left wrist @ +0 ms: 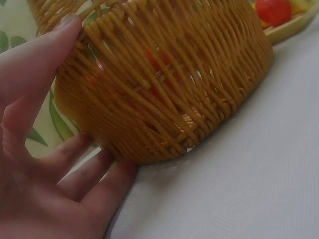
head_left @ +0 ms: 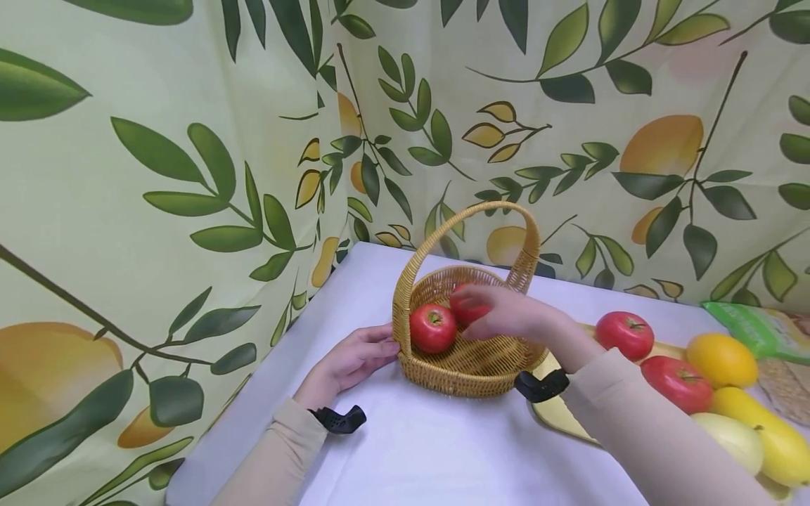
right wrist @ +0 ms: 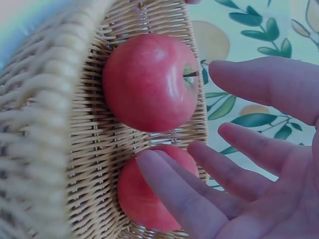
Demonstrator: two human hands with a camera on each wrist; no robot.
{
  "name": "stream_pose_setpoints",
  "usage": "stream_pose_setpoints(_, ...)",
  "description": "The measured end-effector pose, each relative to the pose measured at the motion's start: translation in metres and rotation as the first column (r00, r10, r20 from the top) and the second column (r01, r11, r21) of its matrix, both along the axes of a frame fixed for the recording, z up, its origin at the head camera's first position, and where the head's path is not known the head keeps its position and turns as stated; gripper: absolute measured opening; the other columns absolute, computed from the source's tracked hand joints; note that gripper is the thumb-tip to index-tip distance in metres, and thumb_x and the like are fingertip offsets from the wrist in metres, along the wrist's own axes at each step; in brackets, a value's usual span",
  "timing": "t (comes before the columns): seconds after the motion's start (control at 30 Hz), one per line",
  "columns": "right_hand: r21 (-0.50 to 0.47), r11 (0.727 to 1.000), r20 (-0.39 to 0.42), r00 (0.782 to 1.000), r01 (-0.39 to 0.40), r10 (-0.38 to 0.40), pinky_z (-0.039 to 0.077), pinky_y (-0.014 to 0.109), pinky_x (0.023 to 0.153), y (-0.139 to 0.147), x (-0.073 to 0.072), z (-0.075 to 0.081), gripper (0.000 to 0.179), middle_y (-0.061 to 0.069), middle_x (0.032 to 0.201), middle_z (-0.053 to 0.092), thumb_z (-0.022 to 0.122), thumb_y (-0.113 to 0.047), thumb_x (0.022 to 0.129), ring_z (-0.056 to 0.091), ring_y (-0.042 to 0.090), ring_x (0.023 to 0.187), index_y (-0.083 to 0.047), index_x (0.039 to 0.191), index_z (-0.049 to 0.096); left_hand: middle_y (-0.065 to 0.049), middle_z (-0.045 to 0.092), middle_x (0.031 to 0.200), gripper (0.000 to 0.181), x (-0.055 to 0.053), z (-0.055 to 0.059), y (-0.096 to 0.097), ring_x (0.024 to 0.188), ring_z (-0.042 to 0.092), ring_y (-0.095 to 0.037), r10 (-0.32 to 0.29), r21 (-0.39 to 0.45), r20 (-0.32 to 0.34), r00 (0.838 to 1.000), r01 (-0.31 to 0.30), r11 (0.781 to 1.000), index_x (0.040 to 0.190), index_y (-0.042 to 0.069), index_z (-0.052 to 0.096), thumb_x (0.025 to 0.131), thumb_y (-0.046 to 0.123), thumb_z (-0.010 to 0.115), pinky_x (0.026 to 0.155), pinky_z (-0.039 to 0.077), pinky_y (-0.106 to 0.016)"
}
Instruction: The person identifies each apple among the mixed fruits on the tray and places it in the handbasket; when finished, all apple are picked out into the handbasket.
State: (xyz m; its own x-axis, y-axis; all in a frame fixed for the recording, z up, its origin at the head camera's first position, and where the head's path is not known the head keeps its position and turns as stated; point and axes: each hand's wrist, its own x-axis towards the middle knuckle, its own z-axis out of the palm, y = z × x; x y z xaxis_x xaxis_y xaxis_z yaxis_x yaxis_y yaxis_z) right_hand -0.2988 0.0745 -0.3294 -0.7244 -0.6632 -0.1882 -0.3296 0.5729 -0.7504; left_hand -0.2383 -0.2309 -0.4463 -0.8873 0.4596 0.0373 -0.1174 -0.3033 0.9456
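A wicker basket (head_left: pixel 452 383) with a tall arched handle stands on the white table and holds two red apples. One apple (head_left: pixel 433 329) lies by the left end of the handle; the other apple (head_left: pixel 467 318) is behind it, partly covered by my right hand (head_left: pixel 509 309). In the right wrist view, that hand's fingers (right wrist: pixel 239 169) are extended and spread over the apples, gripping nothing. My left hand (head_left: pixel 357 357) touches the basket's left side from outside. In the left wrist view, its thumb lies high against the wicker, its fairly straight fingers (left wrist: pixel 109 184) low near the base.
To the right is a yellow tray (head_left: pixel 566 418) with more red apples (head_left: pixel 625 335), an orange (head_left: pixel 721 360), a long yellow fruit (head_left: pixel 781 443) and a pale round fruit (head_left: pixel 730 439). A green package (head_left: pixel 743 327) lies behind it. Leaf-patterned cloth walls border the table's left and back.
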Motion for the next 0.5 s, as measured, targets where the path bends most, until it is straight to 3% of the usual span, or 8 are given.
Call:
stream_pose_setpoints(0.3, -0.062, 0.997, -0.012, 0.999, 0.043, -0.043, 0.047, 0.06, 0.104, 0.027, 0.018, 0.005, 0.065, 0.009, 0.152, 0.049, 0.074, -0.029, 0.092, 0.046, 0.037, 0.137, -0.018, 0.152, 0.049, -0.014, 0.049, 0.153, 0.039, 0.001, 0.002, 0.002, 0.127, 0.057, -0.016, 0.01, -0.008, 0.016, 1.0, -0.01, 1.0, 0.119, 0.02, 0.076, 0.096, -0.005, 0.058, 0.114, 0.042, -0.038)
stream_pose_setpoints(0.5, -0.145, 0.983, 0.072, 0.992, 0.115, -0.105, 0.058, 0.046, 0.094, 0.044, 0.027, 0.004, 0.063, 0.013, 0.151, 0.049, 0.072, -0.033, 0.095, 0.055, 0.033, 0.129, -0.013, 0.151, 0.049, -0.008, 0.056, 0.146, 0.037, 0.002, 0.002, 0.001, 0.124, 0.059, -0.015, 0.006, 0.0, 0.005, 1.0, -0.006, 1.0, 0.118, 0.022, 0.077, 0.095, -0.003, 0.061, 0.113, 0.043, -0.037)
